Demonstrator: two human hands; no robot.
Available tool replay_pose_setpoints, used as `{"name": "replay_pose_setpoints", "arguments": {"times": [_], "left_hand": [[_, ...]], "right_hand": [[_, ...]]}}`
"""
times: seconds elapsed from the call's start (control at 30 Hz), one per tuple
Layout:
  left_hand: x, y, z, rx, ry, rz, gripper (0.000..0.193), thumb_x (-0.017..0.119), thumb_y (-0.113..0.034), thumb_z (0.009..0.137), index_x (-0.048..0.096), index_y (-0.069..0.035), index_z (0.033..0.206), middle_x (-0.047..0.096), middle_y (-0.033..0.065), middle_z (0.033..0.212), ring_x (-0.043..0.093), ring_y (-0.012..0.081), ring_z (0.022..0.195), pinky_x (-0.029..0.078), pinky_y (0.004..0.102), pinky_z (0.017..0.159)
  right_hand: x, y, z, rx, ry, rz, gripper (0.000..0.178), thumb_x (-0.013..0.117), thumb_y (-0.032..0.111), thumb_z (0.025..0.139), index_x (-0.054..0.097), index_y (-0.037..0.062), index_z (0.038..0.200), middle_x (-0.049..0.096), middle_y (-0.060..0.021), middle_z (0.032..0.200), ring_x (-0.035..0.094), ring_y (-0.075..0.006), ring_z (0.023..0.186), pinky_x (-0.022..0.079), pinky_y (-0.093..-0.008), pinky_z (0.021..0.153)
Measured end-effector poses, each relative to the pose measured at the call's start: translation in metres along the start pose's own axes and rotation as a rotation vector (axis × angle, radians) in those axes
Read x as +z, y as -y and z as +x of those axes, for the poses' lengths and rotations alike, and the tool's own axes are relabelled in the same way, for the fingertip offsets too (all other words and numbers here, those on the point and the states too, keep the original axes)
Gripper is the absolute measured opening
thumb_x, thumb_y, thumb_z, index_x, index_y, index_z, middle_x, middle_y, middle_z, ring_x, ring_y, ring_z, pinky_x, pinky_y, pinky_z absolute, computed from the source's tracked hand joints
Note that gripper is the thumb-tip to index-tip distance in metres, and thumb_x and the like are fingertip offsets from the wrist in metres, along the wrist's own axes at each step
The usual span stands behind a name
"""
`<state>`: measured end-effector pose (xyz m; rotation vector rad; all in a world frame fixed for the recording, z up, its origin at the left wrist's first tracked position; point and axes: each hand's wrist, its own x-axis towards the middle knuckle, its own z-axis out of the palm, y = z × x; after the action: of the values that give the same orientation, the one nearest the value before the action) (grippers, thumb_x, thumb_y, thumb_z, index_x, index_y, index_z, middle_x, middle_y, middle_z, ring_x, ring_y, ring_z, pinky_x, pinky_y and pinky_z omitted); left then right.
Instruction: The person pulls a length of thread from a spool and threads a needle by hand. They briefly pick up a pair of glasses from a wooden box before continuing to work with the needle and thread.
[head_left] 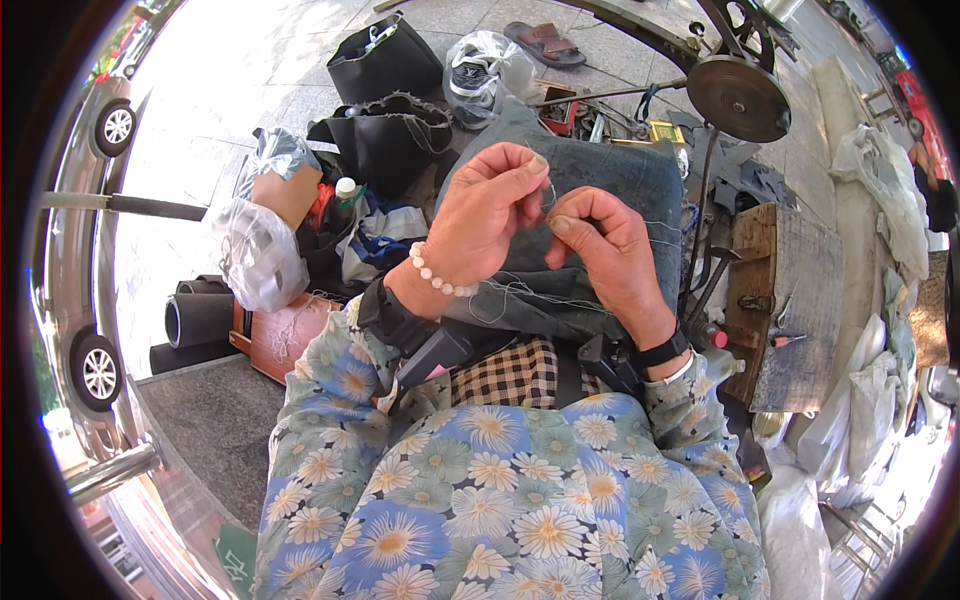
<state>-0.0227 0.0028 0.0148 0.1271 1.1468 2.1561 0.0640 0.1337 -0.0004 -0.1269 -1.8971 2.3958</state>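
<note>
My left hand (490, 212) and my right hand (608, 250) are raised close together above my lap, each with its fingers pinched. Pale thin thread (520, 288) runs between the fingertips, and more of it trails in loose loops below them and off to the right. Whether a needle is in the fingers is too small to tell. Under the hands a dark green cloth (600, 170) covers my knees. On the left wrist is a pale beaded bracelet (432, 274); both wrists also carry black straps.
At the left are black bags (385, 135), a white plastic bag (262, 255) and a capped bottle (346, 190). Metal machinery with a round wheel (740, 98) stands at the far right. A wooden box (800, 310) with a small tool on it sits at the right.
</note>
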Motion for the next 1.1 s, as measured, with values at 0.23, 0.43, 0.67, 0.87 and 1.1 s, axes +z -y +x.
{"name": "replay_pose_setpoints", "arguments": {"times": [0.23,0.43,0.67,0.87,1.1], "left_hand": [[-0.006,-0.003,0.0,-0.028,0.161,-0.026,0.007,0.056,-0.014,0.087,0.055,-0.007,0.084,0.053,0.0007,0.082,0.048,0.0093,0.067,0.038,0.0261,0.062],[-0.006,-0.001,-0.002,-0.07,0.161,-0.047,0.007,0.056,-0.013,0.087,0.056,-0.007,0.084,0.053,0.0011,0.083,0.048,0.0096,0.067,0.038,0.0273,0.062],[-0.006,0.001,0.0,-0.069,0.136,-0.059,0.006,0.056,-0.011,0.086,0.055,-0.007,0.083,0.052,0.0005,0.077,0.047,0.0098,0.064,0.038,0.0271,0.061],[-0.001,0.005,-0.002,-0.036,0.076,0.002,0.005,0.058,-0.009,0.084,0.055,-0.006,0.083,0.05,-0.0007,0.069,0.046,0.0094,0.061,0.038,0.0264,0.061],[0.005,0.008,-0.004,0.021,0.053,0.087,0.004,0.059,-0.008,0.083,0.056,-0.005,0.082,0.05,-0.0012,0.067,0.045,0.008,0.06,0.037,0.0251,0.06]], "right_hand": [[0.0,0.007,-0.003,-0.068,-0.185,-0.011,0.003,0.056,0.002,0.083,0.057,-0.001,0.083,0.059,-0.0033,0.082,0.055,-0.0063,0.059,0.045,-0.0187,0.048],[-0.008,0.01,-0.003,-0.096,-0.324,0.118,0.003,0.058,0.001,0.081,0.058,-0.0018,0.081,0.061,-0.0055,0.084,0.054,-0.0065,0.055,0.043,-0.0183,0.046],[-0.004,0.015,-0.006,-0.089,-0.289,0.126,0.002,0.059,-0.002,0.079,0.058,-0.0012,0.08,0.062,-0.0066,0.085,0.056,-0.0067,0.056,0.045,-0.018,0.048],[0.004,0.011,-0.004,-0.145,-0.281,0.006,0.006,0.06,-0.005,0.077,0.056,-0.0004,0.075,0.062,-0.0065,0.085,0.058,-0.007,0.058,0.048,-0.0179,0.05],[0.009,0.009,-0.004,-0.155,-0.303,-0.069,0.008,0.059,-0.007,0.075,0.055,-0.0009,0.072,0.061,-0.0054,0.082,0.057,-0.0059,0.058,0.048,-0.0185,0.05]]}}
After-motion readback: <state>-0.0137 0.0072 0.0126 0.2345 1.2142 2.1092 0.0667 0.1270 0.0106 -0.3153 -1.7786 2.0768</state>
